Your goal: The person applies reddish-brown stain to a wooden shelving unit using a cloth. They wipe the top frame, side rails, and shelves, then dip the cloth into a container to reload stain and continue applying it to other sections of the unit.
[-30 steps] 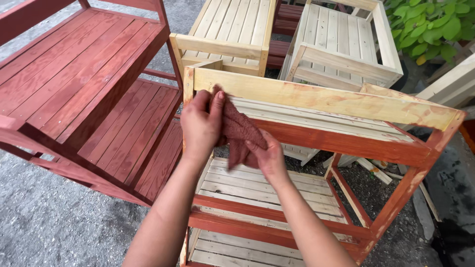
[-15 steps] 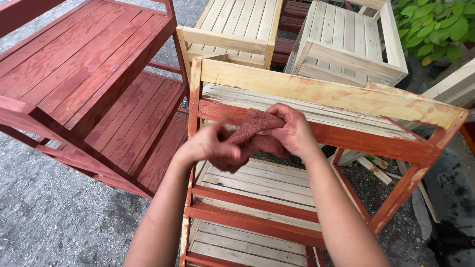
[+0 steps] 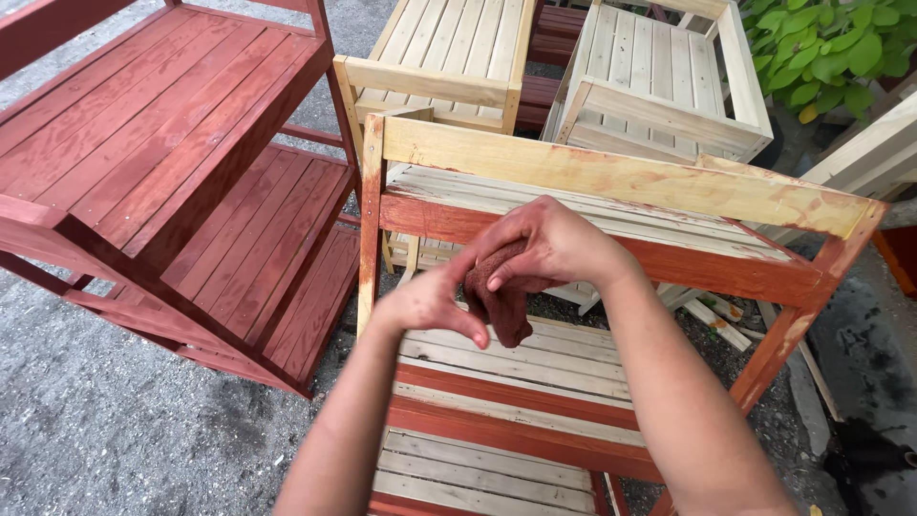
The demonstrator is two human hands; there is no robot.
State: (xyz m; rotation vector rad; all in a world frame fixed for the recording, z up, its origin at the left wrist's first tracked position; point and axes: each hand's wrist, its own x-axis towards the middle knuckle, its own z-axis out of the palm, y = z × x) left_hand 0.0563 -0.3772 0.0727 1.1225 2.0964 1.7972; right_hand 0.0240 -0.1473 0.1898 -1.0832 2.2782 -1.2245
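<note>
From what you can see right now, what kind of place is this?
Probably an outdoor yard where wooden furniture is stained. Both hands hold a red-brown rag over a half-stained shelf rack; a fully red rack and bare wooden units stand on gravel, with green plants behind.

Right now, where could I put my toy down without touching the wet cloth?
The slatted top of the finished red shelf, left of the half-stained shelf, lies bare. So does the pale shelf behind. It is crowded where the left hand and right hand grip the stained cloth.
</note>
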